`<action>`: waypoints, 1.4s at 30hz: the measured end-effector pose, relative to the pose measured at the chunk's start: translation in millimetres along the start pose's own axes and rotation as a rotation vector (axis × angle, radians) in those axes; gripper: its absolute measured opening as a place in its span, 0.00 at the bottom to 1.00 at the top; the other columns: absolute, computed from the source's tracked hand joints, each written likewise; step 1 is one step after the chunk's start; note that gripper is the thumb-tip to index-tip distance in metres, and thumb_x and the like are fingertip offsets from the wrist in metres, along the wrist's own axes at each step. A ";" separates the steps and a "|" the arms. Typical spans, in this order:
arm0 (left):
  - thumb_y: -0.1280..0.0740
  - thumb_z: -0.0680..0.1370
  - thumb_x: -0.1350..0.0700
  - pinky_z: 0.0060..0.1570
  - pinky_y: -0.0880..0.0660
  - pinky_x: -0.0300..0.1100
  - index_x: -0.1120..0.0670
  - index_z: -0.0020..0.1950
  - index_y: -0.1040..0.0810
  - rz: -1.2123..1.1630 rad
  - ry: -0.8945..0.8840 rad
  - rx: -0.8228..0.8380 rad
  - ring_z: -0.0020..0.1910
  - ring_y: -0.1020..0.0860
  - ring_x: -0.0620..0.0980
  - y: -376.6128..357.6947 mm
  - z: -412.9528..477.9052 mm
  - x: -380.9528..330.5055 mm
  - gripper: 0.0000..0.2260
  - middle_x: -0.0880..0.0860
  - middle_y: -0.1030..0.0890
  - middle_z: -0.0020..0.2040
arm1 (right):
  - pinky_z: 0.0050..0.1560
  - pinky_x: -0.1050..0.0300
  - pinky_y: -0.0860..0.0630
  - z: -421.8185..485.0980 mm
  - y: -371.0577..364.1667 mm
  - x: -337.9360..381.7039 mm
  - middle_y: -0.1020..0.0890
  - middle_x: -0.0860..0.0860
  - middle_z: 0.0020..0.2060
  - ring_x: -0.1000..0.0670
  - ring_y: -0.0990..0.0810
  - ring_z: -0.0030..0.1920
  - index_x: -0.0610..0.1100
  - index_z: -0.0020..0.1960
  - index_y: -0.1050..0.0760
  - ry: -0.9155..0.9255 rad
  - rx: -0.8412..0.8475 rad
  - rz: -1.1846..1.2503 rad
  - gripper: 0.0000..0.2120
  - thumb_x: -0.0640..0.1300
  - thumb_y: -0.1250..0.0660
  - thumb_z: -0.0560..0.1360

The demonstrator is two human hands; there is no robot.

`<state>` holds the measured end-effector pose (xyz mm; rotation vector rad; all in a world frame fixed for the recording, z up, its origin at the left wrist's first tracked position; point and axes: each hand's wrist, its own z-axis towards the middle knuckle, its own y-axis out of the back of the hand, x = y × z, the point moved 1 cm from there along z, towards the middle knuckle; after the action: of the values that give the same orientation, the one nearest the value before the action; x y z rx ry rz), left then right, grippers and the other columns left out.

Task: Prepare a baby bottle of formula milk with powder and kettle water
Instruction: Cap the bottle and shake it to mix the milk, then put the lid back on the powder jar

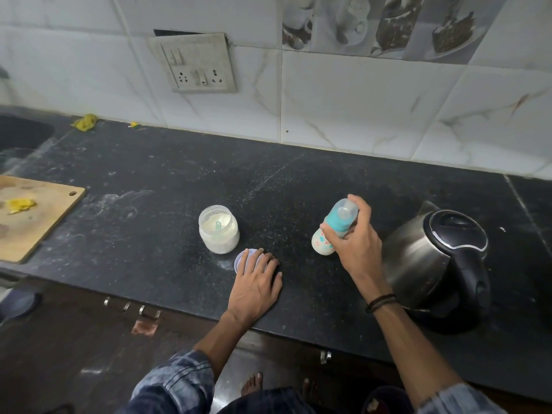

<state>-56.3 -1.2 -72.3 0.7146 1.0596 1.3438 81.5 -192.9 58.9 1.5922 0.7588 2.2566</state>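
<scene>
Baby bottle (pixel 322 242) sits in the right hand (pixel 357 246), right of centre over the black countertop (pixel 149 180) — tilted, capped end up and away, rounded base down toward the person's left. Fingers curl round the teal collar and upper body from the right side, with one fingertip over the clear cap. Base protrudes below the hand; it is white with a printed pattern. Cannot tell whether the base touches the countertop or hangs just above it.

Left hand (pixel 257 282): palm down, fingers straight and slightly spread, lying flat on the countertop near its front edge. Fingertips cover part of a round clear lid (pixel 242 261), which lies flat just in front of the powder jar (pixel 219 237). Resting contact only, nothing held.

Powder jar: upright, uncapped, white powder inside, a pale green scoop (pixel 218 225) standing in the powder. Jar is left of the bottle and apart from it; the left hand lies between the two, nearer the person.

Kettle (pixel 433 264): steel body, black lid and handle, lid closed, spout toward the wall. It stands just beside the right hand, on its right.

Count — bottles 1, jars 1, lids 1, scoops 1, kettles 1, hands 2.

Elsewhere: wooden cutting board (pixel 35 228) at far left with a yellow scrap (pixel 21 204) on it; yellow cloth (pixel 85 122) at the foot of the wall; switch-and-socket plate (pixel 198 64) on the tiled wall; dark band (pixel 380 302) on the right wrist
</scene>
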 end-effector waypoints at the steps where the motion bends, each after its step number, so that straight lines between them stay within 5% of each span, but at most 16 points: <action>1: 0.38 0.83 0.48 0.77 0.37 0.59 0.53 0.60 0.19 -0.002 0.001 0.003 0.68 0.25 0.57 0.1 -0.1 -0.3 0.13 0.51 0.20 0.60 | 0.57 0.45 0.20 -0.7 -3.6 -3.8 0.21 0.53 0.66 0.45 0.18 0.61 0.62 0.73 0.40 0.006 0.016 -0.020 0.38 0.53 0.21 0.72; 8: 0.37 0.83 0.49 0.77 0.36 0.59 0.53 0.60 0.19 -0.016 0.001 0.005 0.69 0.25 0.56 2.0 0.9 -0.2 0.12 0.51 0.20 0.60 | 0.56 0.53 0.27 -10.1 -18.3 -21.5 0.21 0.49 0.66 0.45 0.21 0.62 0.56 0.77 0.40 0.065 0.086 -0.078 0.40 0.51 0.20 0.73; 14: 0.37 0.83 0.49 0.76 0.35 0.58 0.54 0.61 0.19 -0.017 -0.006 0.006 0.69 0.24 0.57 5.7 0.5 -1.5 0.13 0.52 0.19 0.61 | 0.62 0.43 0.22 -17.3 -25.9 -24.6 0.22 0.48 0.68 0.43 0.21 0.64 0.52 0.78 0.37 0.078 0.120 -0.071 0.40 0.48 0.19 0.73; 20: 0.36 0.83 0.50 0.75 0.35 0.56 0.56 0.61 0.18 -0.020 -0.001 -0.039 0.68 0.24 0.58 10.8 0.1 -2.8 0.14 0.53 0.19 0.63 | 0.60 0.41 0.20 -21.8 -30.0 -31.7 0.22 0.49 0.67 0.44 0.21 0.64 0.52 0.77 0.36 0.044 0.126 -0.051 0.41 0.52 0.19 0.71; 25: 0.36 0.82 0.52 0.75 0.33 0.56 0.56 0.60 0.18 -0.029 0.007 -0.136 0.67 0.24 0.57 17.7 -0.6 -4.9 0.12 0.54 0.18 0.62 | 0.55 0.49 0.19 -31.0 -27.0 -37.5 0.27 0.53 0.65 0.51 0.21 0.57 0.57 0.77 0.39 -0.087 0.055 0.067 0.47 0.56 0.17 0.66; 29: 0.33 0.82 0.54 0.69 0.29 0.54 0.56 0.59 0.17 -0.130 0.056 -0.210 0.67 0.23 0.56 24.7 -10.0 -4.0 0.09 0.53 0.18 0.62 | 0.46 0.52 0.19 -63.0 -32.0 -37.8 0.32 0.57 0.58 0.55 0.23 0.49 0.55 0.72 0.33 -0.051 -0.096 0.105 0.36 0.55 0.19 0.70; 33: 0.32 0.80 0.56 0.64 0.27 0.52 0.55 0.57 0.17 -0.189 0.147 -0.237 0.64 0.21 0.56 34.6 -31.3 4.0 0.08 0.53 0.17 0.60 | 0.42 0.51 0.19 -86.0 -53.3 -23.1 0.30 0.63 0.53 0.54 0.23 0.48 0.56 0.65 0.30 0.051 -0.028 0.082 0.25 0.48 0.22 0.74; 37: 0.29 0.79 0.59 0.65 0.28 0.50 0.55 0.57 0.17 -0.247 0.223 -0.216 0.65 0.22 0.54 50.9 -44.7 25.9 0.08 0.51 0.17 0.60 | 0.52 0.47 0.19 -81.7 -86.5 2.2 0.25 0.55 0.56 0.55 0.25 0.53 0.54 0.69 0.27 0.024 0.119 0.017 0.26 0.46 0.22 0.74; 42: 0.33 0.80 0.55 0.67 0.34 0.44 0.54 0.60 0.18 -0.298 0.320 -0.195 0.66 0.25 0.52 74.4 -50.5 61.4 0.10 0.50 0.18 0.61 | 0.70 0.47 0.32 -75.8 -132.3 31.3 0.30 0.49 0.74 0.45 0.34 0.73 0.54 0.81 0.40 -0.076 0.393 -0.144 0.48 0.55 0.18 0.69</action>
<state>-138.3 61.0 -36.8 0.1887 1.2129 1.3026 -9.9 -87.7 -10.2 1.7093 1.3143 2.0206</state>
